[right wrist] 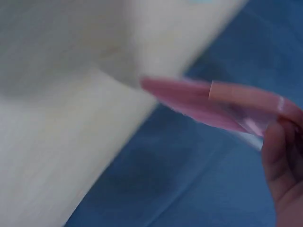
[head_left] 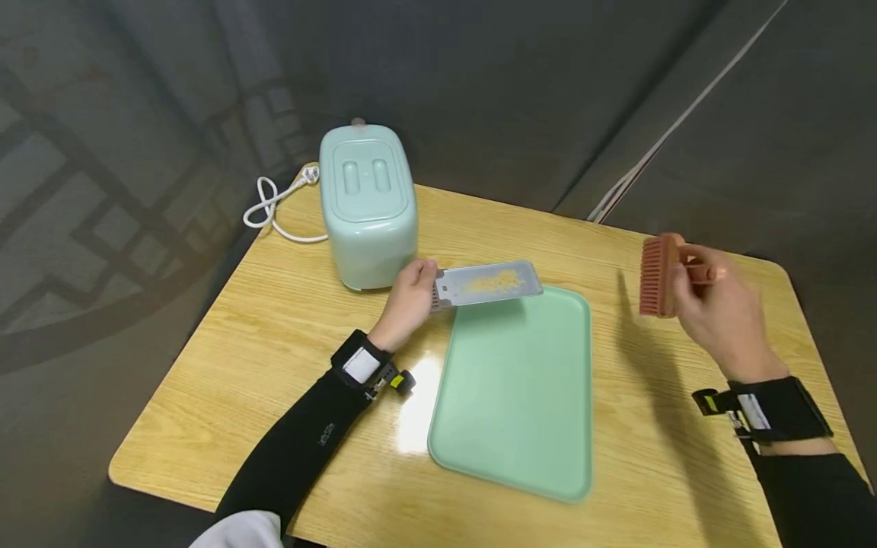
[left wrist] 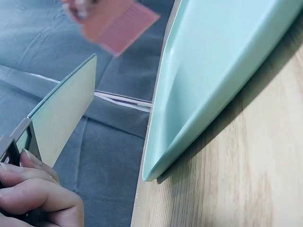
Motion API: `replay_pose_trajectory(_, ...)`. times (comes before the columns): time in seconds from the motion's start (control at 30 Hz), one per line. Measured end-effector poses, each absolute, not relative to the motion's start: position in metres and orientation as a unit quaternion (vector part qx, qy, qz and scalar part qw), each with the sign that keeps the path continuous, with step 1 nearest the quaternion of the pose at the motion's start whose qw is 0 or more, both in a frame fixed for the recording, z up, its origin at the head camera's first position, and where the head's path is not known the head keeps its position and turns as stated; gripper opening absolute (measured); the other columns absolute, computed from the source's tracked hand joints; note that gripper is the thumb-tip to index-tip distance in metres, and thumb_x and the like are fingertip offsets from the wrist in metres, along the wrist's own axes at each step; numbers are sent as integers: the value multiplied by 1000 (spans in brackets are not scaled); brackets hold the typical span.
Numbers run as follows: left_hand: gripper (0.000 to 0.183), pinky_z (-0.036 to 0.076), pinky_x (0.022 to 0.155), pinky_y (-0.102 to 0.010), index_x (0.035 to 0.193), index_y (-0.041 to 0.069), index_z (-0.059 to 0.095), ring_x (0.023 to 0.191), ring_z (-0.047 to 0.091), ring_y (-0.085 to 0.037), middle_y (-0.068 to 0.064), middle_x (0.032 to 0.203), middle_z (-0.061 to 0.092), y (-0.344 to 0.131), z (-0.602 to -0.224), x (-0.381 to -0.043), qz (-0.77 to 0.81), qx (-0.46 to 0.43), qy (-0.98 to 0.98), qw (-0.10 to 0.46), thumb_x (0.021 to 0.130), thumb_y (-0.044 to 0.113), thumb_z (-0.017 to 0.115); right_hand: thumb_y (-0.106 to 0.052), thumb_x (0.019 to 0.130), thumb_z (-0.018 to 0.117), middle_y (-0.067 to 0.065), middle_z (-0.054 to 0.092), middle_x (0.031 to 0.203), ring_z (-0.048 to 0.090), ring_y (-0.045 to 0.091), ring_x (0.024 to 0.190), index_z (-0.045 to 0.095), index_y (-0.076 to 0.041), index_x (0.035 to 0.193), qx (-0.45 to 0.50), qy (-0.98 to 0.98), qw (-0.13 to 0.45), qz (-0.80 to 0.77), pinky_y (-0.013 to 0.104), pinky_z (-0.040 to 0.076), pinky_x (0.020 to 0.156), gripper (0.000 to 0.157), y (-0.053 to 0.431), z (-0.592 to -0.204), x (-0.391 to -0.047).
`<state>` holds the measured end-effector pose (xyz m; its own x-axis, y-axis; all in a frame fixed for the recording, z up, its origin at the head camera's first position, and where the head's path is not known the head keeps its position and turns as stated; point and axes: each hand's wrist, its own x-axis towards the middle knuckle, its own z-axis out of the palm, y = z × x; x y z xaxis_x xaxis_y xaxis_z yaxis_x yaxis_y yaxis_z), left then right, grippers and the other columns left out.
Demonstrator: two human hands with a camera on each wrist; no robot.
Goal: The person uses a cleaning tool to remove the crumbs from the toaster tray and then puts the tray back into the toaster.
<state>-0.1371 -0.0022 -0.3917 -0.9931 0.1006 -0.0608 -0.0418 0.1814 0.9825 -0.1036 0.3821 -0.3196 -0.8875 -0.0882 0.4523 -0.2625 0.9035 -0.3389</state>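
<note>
Crumbs [head_left: 493, 282] are lying on a grey tray [head_left: 455, 285] the left hand [head_left: 407, 298] is gripping, while the right hand [head_left: 729, 316] is grasping a brush [head_left: 661, 275].

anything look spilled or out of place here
Yellowish bits lie scattered over the grey panel that the left hand holds, standing out as mess on its smooth surface. Nothing else looks odd.

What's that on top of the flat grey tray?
Yellowish crumbs lie scattered on the flat grey tray. The left hand grips one end, so the part it covers can't be seen.
</note>
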Motion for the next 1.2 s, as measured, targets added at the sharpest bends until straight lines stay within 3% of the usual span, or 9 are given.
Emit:
replay_pose_trajectory(0.1,40,49,66,-33,104,2,54,80,59,-21,-15,94,62,-1,-393,-137,638,23,768,54,101,36,31,-20,91,52,10,64,79,51,4,47,58,-3,118,44,-922,229,311,12,40,40,32,360,-292,-107)
replay_pose_trajectory(0.23,40,49,64,-33,103,3,53,78,58,-22,-15,92,61,-1,-392,-136,636,24,770,54,101,36,31,-17,90,56,-6,61,69,55,12,45,60,-6,111,49,-875,236,419,15,46,39,24,326,-267,-113)
replay_pose_trajectory(0.5,37,45,62,-30,100,2,53,76,56,-22,-14,87,59,3,-390,-134,630,32,775,46,102,32,32,-13,90,59,12,62,76,58,23,49,56,1,102,110,-768,145,613,24,49,39,19,267,-256,-123)
replay_pose_trajectory(0.73,37,45,58,-29,100,3,53,71,56,-21,-13,83,58,6,-391,-132,626,47,777,42,102,32,31,-20,92,55,12,63,82,62,25,56,55,-3,106,118,-793,76,593,25,54,48,22,234,-273,-125)
replay_pose_trajectory(0.97,37,45,54,-29,99,4,53,67,54,-21,-10,79,55,4,-392,-132,627,54,776,42,102,33,30,-19,92,55,14,61,88,64,25,63,55,-2,105,122,-789,50,600,24,56,55,22,220,-288,-127)
replay_pose_trajectory(1.2,38,46,57,-31,100,2,54,68,52,-21,-10,80,54,3,-393,-132,625,59,778,35,102,32,31,-18,92,55,14,62,79,59,25,51,56,0,105,132,-774,36,619,24,53,44,22,214,-293,-127)
